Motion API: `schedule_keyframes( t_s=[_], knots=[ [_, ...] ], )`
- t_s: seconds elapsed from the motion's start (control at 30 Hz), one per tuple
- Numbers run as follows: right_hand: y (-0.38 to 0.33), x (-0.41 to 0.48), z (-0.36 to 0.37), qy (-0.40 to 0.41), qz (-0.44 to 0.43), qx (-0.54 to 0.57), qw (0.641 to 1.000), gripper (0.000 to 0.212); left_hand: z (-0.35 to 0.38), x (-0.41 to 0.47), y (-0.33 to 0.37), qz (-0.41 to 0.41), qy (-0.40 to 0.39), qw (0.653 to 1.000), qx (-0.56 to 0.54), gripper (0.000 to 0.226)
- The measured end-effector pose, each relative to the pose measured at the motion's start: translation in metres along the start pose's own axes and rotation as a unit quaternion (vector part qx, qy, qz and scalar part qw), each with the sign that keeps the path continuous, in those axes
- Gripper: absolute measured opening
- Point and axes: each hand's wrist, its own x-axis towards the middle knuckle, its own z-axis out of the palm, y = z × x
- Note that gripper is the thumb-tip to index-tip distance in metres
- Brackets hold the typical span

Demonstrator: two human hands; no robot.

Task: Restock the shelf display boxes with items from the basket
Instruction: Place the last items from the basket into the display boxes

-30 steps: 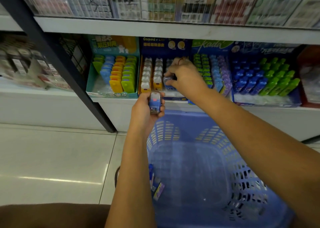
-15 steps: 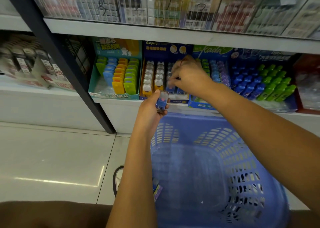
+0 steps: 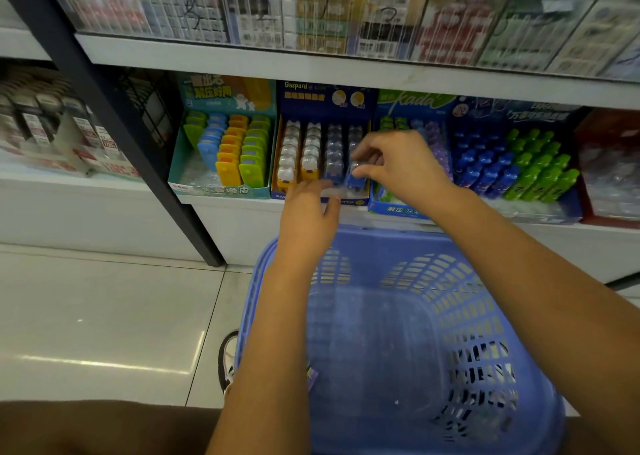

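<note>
Since the earlier frame, the left hand (image 3: 308, 222) has been raised from below the shelf edge to the front of the display box (image 3: 325, 99), and the blue item it gripped is no longer seen in it. A blue item (image 3: 354, 179) is now pinched between the thumb and bent fingers (image 3: 372, 174) of the right hand (image 3: 401, 167). It is held upright at the front of the rightmost row of the box, just behind the box's front lip. The left fingers (image 3: 304, 191) are stretched almost straight against that front lip, and nothing is seen held in them, though they are blurred. Two rows of orange-based items and two rows of blue-based ones are stood in the box. A teal box (image 3: 194, 163) of green, blue and orange pieces is set just to its left on the same shelf (image 3: 235, 219), and a box of blue and green bottles (image 3: 568, 205) is set further right. A blue plastic basket (image 3: 381, 243) is placed directly below the hands, close against the shelf front. The corner of a small packet (image 3: 312, 375) is seen inside it beside the left forearm. A shoe (image 3: 228, 357) is seen on the tiled floor (image 3: 104, 316) at the basket's left side.
</note>
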Motion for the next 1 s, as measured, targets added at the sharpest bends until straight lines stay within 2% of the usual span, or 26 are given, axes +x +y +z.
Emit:
schedule_keyframes(
  t_s=[0.13, 0.33, 0.43, 0.5, 0.57, 0.63, 0.67, 0.73, 0.8, 0.83, 0.9, 1.0],
  knots=[
    [0.008, 0.002, 0.014, -0.043, -0.035, -0.094, 0.994, 0.023, 0.006, -0.001, -0.008, 0.020, -0.024, 0.998, 0.047, 0.033],
    [0.003, 0.011, 0.016, -0.052, -0.036, -0.114, 0.991, 0.023, 0.000, 0.001, -0.009, 0.003, -0.036, 0.999, 0.014, 0.031],
    [-0.005, 0.017, 0.012, -0.086, -0.034, -0.161, 0.983, 0.024, -0.007, -0.005, -0.002, 0.004, 0.004, 1.000, -0.024, 0.026],
    [-0.007, 0.009, 0.012, -0.078, -0.054, -0.170, 0.981, 0.028, -0.012, -0.011, -0.001, -0.033, 0.018, 0.999, -0.036, 0.023],
    [-0.005, -0.016, 0.019, -0.028, -0.062, -0.129, 0.989, 0.027, -0.012, -0.011, -0.009, -0.103, -0.035, 0.994, -0.021, 0.026],
    [0.000, -0.052, 0.036, -0.001, -0.035, -0.056, 0.998, 0.019, -0.002, -0.014, -0.022, -0.186, -0.155, 0.970, 0.030, 0.023],
    [0.006, -0.069, 0.049, -0.033, -0.014, -0.048, 0.998, 0.018, 0.006, -0.019, -0.029, -0.222, -0.222, 0.947, 0.069, 0.020],
    [0.019, -0.100, 0.083, -0.180, 0.049, -0.059, 0.981, 0.017, 0.024, -0.033, -0.042, -0.253, -0.323, 0.896, 0.167, 0.019],
    [0.035, -0.130, 0.119, -0.331, 0.117, -0.008, 0.936, 0.020, 0.045, -0.049, -0.056, -0.241, -0.389, 0.854, 0.245, 0.029],
    [0.043, -0.144, 0.134, -0.380, 0.142, 0.021, 0.914, 0.024, 0.056, -0.057, -0.064, -0.233, -0.418, 0.836, 0.268, 0.032],
    [0.057, -0.170, 0.163, -0.436, 0.169, 0.054, 0.882, 0.033, 0.074, -0.069, -0.081, -0.235, -0.457, 0.802, 0.306, 0.032],
    [0.067, -0.190, 0.197, -0.493, 0.145, 0.075, 0.855, 0.039, 0.091, -0.084, -0.111, -0.271, -0.466, 0.768, 0.345, 0.032]
  ],
)
